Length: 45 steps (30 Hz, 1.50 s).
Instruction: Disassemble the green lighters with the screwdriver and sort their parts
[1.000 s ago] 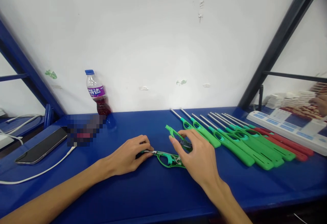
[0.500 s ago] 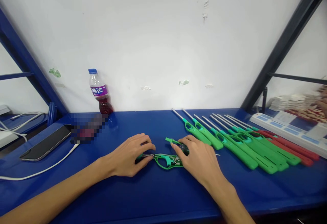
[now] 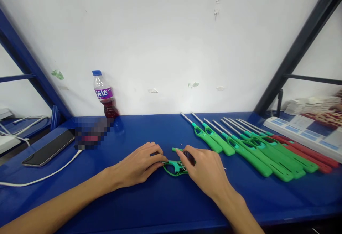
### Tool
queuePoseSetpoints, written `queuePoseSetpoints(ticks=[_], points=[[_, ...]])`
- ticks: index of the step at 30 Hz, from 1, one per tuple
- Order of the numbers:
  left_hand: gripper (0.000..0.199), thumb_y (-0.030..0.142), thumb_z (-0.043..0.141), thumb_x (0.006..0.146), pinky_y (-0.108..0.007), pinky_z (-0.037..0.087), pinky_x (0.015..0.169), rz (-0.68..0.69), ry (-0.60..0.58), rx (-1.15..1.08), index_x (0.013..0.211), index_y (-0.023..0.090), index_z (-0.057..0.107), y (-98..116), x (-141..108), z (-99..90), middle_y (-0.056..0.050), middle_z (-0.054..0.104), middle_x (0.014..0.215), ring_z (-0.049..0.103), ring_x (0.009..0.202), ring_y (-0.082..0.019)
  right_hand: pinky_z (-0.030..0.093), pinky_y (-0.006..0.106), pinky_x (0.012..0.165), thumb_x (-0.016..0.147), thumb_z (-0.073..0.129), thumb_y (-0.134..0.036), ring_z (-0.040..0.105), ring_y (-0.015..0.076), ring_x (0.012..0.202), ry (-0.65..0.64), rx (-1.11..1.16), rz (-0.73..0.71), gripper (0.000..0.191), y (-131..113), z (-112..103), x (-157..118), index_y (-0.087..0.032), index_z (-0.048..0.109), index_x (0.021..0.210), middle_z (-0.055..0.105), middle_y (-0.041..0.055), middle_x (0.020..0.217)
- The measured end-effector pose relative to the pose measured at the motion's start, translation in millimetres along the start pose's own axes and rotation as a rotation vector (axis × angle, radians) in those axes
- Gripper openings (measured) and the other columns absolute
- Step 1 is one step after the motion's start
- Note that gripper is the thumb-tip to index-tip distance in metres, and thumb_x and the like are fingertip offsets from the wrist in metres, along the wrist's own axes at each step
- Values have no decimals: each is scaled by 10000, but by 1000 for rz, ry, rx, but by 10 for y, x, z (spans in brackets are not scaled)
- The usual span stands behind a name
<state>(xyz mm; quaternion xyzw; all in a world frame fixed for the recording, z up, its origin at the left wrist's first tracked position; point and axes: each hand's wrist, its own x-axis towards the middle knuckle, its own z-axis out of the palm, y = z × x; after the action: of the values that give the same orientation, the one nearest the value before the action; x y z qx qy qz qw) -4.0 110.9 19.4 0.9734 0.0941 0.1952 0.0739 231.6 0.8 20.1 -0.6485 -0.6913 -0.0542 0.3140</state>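
Observation:
An opened green stick lighter [image 3: 175,169] lies in front of me, its teal trigger and a few inner parts showing. My left hand [image 3: 141,164] pinches its front end by the trigger guard. Over the handle end, my right hand [image 3: 205,166] is closed around a tool with a dark, rounded handle [image 3: 189,157]; a thin tip pokes out past the hand's right side. A narrow green plastic piece [image 3: 176,150] sits at my right thumb. Beyond it, a tiny screw-like metal bit [image 3: 181,144] rests on the table. My right palm hides the rest of the lighter.
To the right lie several green stick lighters [image 3: 256,157] and red ones [image 3: 317,155], before a white power strip [image 3: 301,134]. At left are a phone [image 3: 49,147], a white cable [image 3: 53,180] and a drink bottle [image 3: 104,93]. A white wall closes the back of the blue table [image 3: 149,205].
My left hand has slid slightly right along the lighter. My right hand has shifted slightly left over the handle, and the small metal bit now shows apart from the green piece.

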Motion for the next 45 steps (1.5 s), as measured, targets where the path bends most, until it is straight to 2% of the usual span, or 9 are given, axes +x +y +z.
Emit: queuePoseSetpoints(ticks=[10, 14, 19, 22, 25, 32, 38, 42, 45], points=[[176, 108, 480, 1016, -352, 472, 868, -32, -38, -36, 1036, 209, 623, 34, 1, -78, -52, 647, 1017, 593, 894, -192, 242, 285, 526, 1097, 483, -495, 607, 156, 524, 37, -4, 69, 480, 25, 1, 1, -231, 612, 718, 694, -14, 635], [130, 114, 515, 957, -368, 468, 834, -53, -43, -13, 966, 208, 604, 59, 10, -116, -44, 634, 939, 568, 835, -204, 233, 303, 523, 1095, 513, -467, 622, 161, 532, -32, -22, 13, 446, 23, 13, -3, -231, 628, 734, 691, -16, 631], [85, 244, 579, 1039, -397, 481, 951, -39, -30, 16, 1103, 215, 628, 53, 3, -82, -38, 650, 969, 592, 846, -203, 246, 320, 540, 1073, 577, -413, 655, 157, 577, -109, -47, -107, 328, -13, 47, -22, -233, 690, 823, 735, -17, 745], [118, 270, 539, 1096, -347, 488, 883, 4, -12, 21, 1066, 215, 639, 24, -4, -42, -48, 656, 991, 590, 853, -191, 231, 324, 544, 1054, 613, -360, 657, 157, 581, -133, -76, -175, 227, 10, 74, -27, -230, 709, 894, 743, -12, 810], [205, 254, 481, 1126, -315, 473, 794, 39, 11, 33, 1018, 205, 648, -3, -4, -17, -58, 661, 995, 569, 818, -178, 213, 329, 544, 1061, 595, -338, 657, 159, 584, -144, -97, -210, 227, 30, 91, -29, -225, 705, 898, 732, -8, 811], [189, 231, 453, 1131, -326, 452, 812, 36, 24, 40, 1020, 208, 604, 18, 11, -14, -39, 664, 946, 584, 841, -186, 209, 332, 543, 1075, 565, -357, 672, 187, 593, -149, -108, -183, 257, -27, 60, -26, -222, 695, 899, 733, -1, 801], [207, 176, 401, 1117, -325, 441, 753, -5, 100, 44, 997, 214, 566, 12, 4, -49, -22, 664, 887, 547, 775, -177, 202, 334, 545, 1069, 572, -376, 675, 185, 603, -157, -94, -151, 269, -58, 43, -30, -229, 687, 876, 736, -7, 782], [191, 212, 428, 1123, -350, 450, 782, -111, 178, 76, 1035, 202, 598, -56, 6, -43, -48, 690, 929, 563, 842, -201, 197, 334, 548, 1068, 570, -380, 659, 176, 597, -144, -72, -122, 272, -60, 49, -27, -229, 703, 885, 734, -1, 775], [176, 226, 465, 1118, -374, 457, 823, -188, 188, 97, 1056, 205, 629, -115, 12, -19, -52, 699, 981, 563, 894, -217, 224, 324, 551, 1068, 573, -389, 624, 162, 577, -138, -44, -88, 289, -51, 16, -11, -233, 702, 862, 712, -6, 731]])
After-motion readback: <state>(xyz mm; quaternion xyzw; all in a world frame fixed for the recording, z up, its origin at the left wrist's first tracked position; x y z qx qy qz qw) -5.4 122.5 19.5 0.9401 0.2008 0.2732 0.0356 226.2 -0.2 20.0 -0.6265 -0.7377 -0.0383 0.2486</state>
